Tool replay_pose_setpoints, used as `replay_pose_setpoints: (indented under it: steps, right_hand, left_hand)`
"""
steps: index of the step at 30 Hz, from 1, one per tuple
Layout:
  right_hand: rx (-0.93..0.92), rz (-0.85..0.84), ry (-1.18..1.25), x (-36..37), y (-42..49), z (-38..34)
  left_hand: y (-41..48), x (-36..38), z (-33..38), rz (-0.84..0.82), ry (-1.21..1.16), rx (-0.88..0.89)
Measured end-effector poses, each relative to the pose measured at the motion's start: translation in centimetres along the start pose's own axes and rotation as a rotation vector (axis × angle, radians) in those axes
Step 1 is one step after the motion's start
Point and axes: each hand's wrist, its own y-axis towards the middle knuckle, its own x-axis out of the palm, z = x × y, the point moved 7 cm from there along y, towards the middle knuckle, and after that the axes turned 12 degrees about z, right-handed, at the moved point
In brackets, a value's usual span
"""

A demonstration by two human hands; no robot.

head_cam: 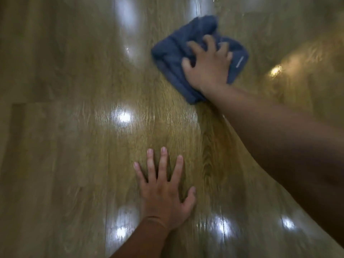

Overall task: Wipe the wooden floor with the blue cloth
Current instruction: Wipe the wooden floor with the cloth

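A crumpled blue cloth lies on the glossy wooden floor in the upper right of the head view. My right hand presses down on the cloth, fingers curled into its folds, arm stretched in from the right. My left hand lies flat on the floor near the bottom centre, fingers spread, with nothing in it. The cloth and right hand are motion-blurred.
The floor is brown wood-grain planks with seams running away from me. Bright ceiling-light reflections dot the wet-looking surface. A few small water drops glint at the top edge.
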Motion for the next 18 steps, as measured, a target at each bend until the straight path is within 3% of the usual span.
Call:
replay_pose_setpoints:
  steps: [3, 6, 10, 13, 15, 18]
  right_hand:
    - [-0.309, -0.092, 0.059, -0.6, -5.0, -1.8]
    - [-0.348, -0.043, 0.115, -2.5, -8.9, 3.0]
    - [-0.036, 0.085, -0.007, -6.2, -12.1, 16.6]
    - [0.28, 0.008, -0.227, -9.2, -13.1, 26.5]
    - [0.443, -0.025, -0.297, -9.5, -11.7, 29.5]
    - [0.65, 0.014, -0.21, -7.9, -7.9, 27.5]
  left_hand:
    - [0.0, -0.2, 0.0, 0.02, -0.021, -0.009]
    - [0.0, -0.4, 0.0, 0.037, -0.035, -0.006]
    - [0.1, -0.2, 0.2, 0.028, -0.033, 0.01]
    - [0.2, -0.2, 0.3, 0.016, -0.032, 0.012]
    - [0.1, -0.2, 0.4, -0.011, -0.019, 0.008]
    - [0.2, -0.3, 0.3, -0.038, -0.025, -0.001]
